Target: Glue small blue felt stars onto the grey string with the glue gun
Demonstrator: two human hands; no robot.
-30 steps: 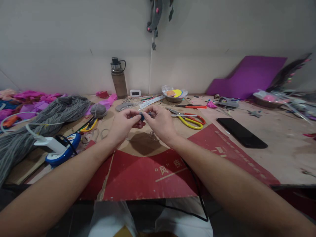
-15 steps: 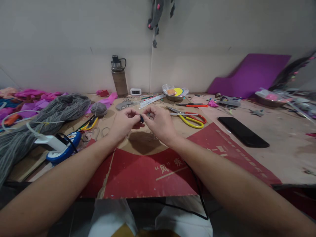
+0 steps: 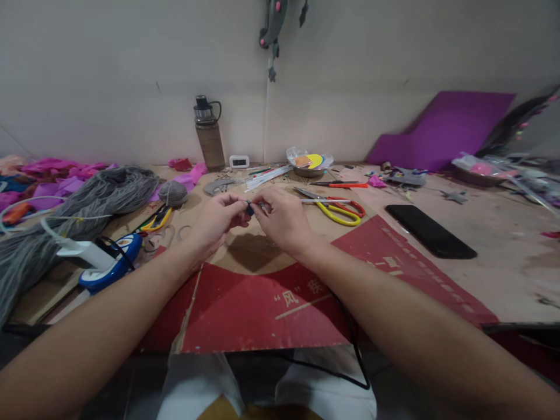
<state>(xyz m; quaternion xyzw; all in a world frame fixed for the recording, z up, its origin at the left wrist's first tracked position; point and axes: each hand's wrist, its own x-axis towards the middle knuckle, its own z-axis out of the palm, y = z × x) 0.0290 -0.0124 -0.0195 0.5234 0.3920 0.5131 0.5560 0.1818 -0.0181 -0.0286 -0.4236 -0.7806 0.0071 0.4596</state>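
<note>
My left hand (image 3: 221,219) and my right hand (image 3: 280,216) meet above the middle of the table. Between their fingertips is a small dark piece (image 3: 249,208), pinched from both sides; its exact kind is too small to make out. Both hands are closed, thumbs against forefingers. Under them lies brown and red printed cardboard (image 3: 262,309). Just right of my right hand rest scissors with yellow and red handles (image 3: 339,211). A ball of grey yarn (image 3: 172,192) sits beyond my left hand.
Left are a grey yarn hank (image 3: 126,189), a blue power strip (image 3: 109,271) and a yellow cutter (image 3: 157,220). A bottle (image 3: 210,137), a small clock (image 3: 239,161) and a bowl (image 3: 309,171) stand behind. A phone (image 3: 431,230) lies right, purple sheet (image 3: 441,134) beyond.
My fingers have shifted slightly around the small dark piece, and less of it shows dark between them. The whole view has moved a little; the other things stay in place.
</note>
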